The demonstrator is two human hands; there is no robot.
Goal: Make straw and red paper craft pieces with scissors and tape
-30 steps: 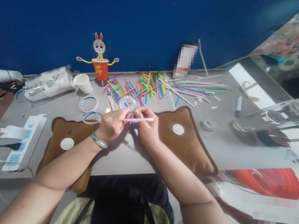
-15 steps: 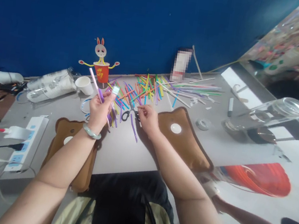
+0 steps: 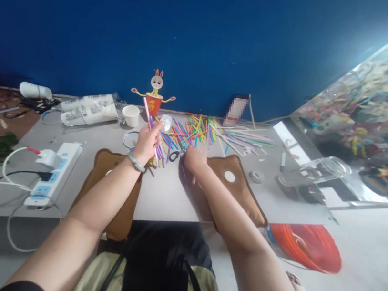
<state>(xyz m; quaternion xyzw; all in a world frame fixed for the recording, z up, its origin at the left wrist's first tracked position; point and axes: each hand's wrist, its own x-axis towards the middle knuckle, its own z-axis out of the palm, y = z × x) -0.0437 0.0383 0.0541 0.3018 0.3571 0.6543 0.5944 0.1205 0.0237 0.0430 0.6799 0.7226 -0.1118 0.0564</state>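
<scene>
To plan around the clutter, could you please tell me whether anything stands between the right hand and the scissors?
Nothing visible does: the right hand is right at the scissors, though I cannot tell whether it grips them. Loose straws lie beyond.

The right hand (image 3: 195, 159) has left the pale pink straw (image 3: 146, 107) and now covers part of the scissors (image 3: 179, 153).

Hands (image 3: 148, 143): I count two
Brown cushions (image 3: 245, 193): two, one left, one right
Scissors (image 3: 179, 154): one pair
Rabbit figures (image 3: 157, 82): one, far side
Red cups (image 3: 152, 105): one
Power strips (image 3: 56, 173): one, left side
Plugs (image 3: 48, 159): two
Straws (image 3: 199, 134): too many overlapping for me to count remotely
</scene>
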